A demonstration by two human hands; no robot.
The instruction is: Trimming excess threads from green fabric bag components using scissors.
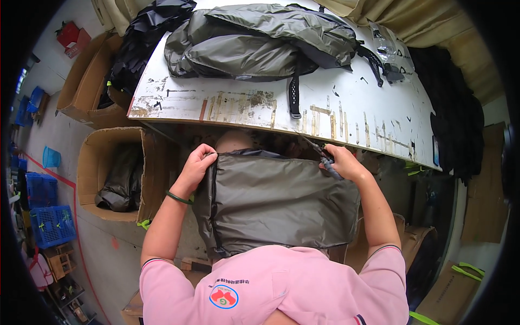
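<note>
An olive-grey fabric bag (281, 203) lies spread across my lap, its far edge drawn out between my two hands. At its far left corner, my left hand (201, 160) pinches the edge between thumb and fingers. My right hand (342, 162) is closed round scissors (326, 161) with grey-wrapped handles; their dark blades point away toward the table edge. Its fingers also rest by the far right edge of the bag, and whether they grip the cloth is hard to see. A knee shows just beyond the far edge.
The white table (216, 89) ahead carries a heap of olive-grey bags (254, 43), a black strap (294, 97) hanging toward its edge and clear plastic packaging (387, 49). Left stands an open cardboard box (89, 157) with dark fabric inside. Black fabric (452, 103) hangs at the right.
</note>
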